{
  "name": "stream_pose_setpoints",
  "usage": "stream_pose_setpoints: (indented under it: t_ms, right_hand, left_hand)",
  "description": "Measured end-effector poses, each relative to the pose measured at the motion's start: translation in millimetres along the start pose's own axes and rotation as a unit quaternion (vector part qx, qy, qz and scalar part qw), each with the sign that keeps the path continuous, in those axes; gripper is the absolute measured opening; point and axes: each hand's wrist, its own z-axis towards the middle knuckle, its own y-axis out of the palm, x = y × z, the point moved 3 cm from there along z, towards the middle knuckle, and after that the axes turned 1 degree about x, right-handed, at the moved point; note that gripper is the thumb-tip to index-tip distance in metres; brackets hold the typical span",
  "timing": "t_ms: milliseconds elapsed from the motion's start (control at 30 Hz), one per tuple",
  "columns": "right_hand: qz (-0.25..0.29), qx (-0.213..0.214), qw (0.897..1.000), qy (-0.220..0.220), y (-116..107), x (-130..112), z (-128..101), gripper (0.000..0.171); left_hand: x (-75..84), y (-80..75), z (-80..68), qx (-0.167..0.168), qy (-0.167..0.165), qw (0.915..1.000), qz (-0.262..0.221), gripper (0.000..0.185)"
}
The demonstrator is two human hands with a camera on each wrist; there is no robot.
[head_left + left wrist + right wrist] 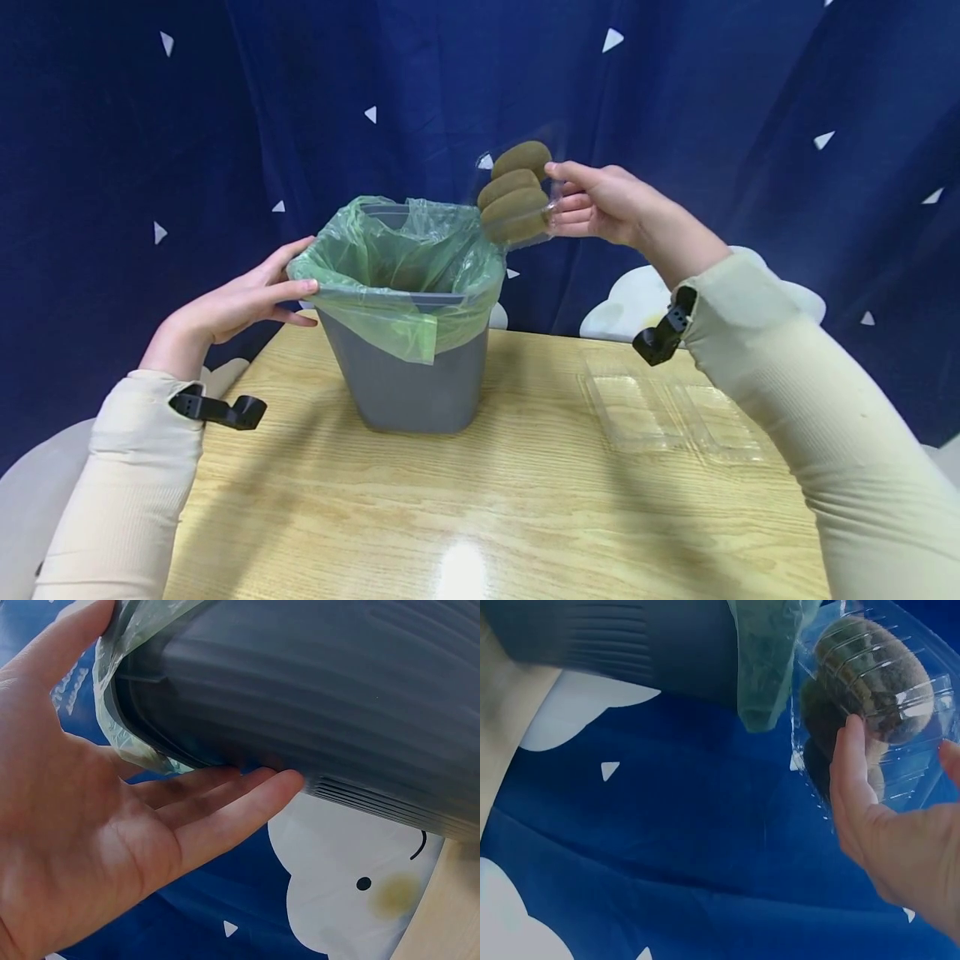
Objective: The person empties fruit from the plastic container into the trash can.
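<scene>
A grey trash bin point(420, 383) stands on the table, lined with a green plastic bag point(375, 258) folded over its rim. At the bin's left side, my left hand point(240, 304) rests against the lined rim and outer wall, fingers spread and fairly straight point(225, 802). Beside the bin's right rim, raised above the table, my right hand point(611, 204) pinches the edge of a clear plastic container point(922, 776). Brown, fuzzy kiwis point(517, 212) lie inside the container, which is tilted. Part of the bin's interior is hidden by the bag.
Clear plastic trays point(630, 412) lie on the right part of the wooden table point(337, 517), below my right forearm. A dark blue curtain point(450, 83) with white triangles and cloud shapes hangs behind the table.
</scene>
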Motion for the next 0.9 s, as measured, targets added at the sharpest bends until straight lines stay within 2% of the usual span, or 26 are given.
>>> stream_pose_setpoints:
  t_ms: [167, 367, 633, 800, 900]
  right_hand:
    - [-0.053, -0.001, 0.999, -0.010, 15, 0, 4, 0.073]
    - [-0.132, 0.019, 0.990, -0.045, 32, 1, 10, 0.067]
    - [-0.187, 0.046, 0.978, -0.084, 55, 4, 17, 0.076]
    - [-0.230, 0.050, 0.964, -0.127, 64, 7, 15, 0.075]
    - [-0.272, 0.053, 0.947, -0.160, 68, 8, 13, 0.076]
  left_hand:
    - [-1.3, 0.2, 0.5, 0.000, -0.002, 1.0000, 0.000, 0.067]
    - [-1.2, 0.0, 0.1, 0.001, 0.000, 1.0000, 0.000, 0.067]
    - [0.2, 0.8, -1.0, -0.001, 0.003, 1.0000, -0.002, 0.066]
    - [0.9, 1.0, -1.7, 0.001, 0.005, 1.0000, -0.005, 0.066]
    - [1.2, 0.7, -2.3, 0.003, 0.007, 1.0000, -0.004, 0.066]
